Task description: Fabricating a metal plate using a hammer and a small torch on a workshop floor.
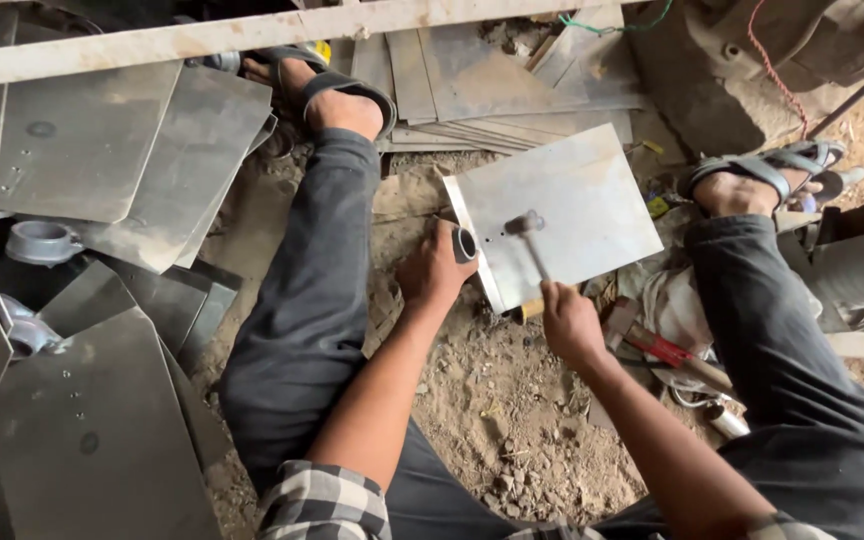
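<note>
R hand (pixel 570 322) grips hammer (pixel 530 240) over metal sheet (pixel 562 210); L hand (pixel 435 268) holds short pipe (pixel 464 244) at sheet's edge.

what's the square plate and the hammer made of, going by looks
Square plate: looks like sheet metal, possibly aluminium or steel, a dull grey brushed face with soft glare and small punched holes. Hammer: dark metal head, blurred; the handle end below the right hand looks pale, probably wood.

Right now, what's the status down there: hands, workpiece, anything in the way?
Left hand gripping short metal tube at sheet's edge. Right hand holding hammer over steel sheet. Red-handled tool lying beside right hand, nothing on sheet.
</note>
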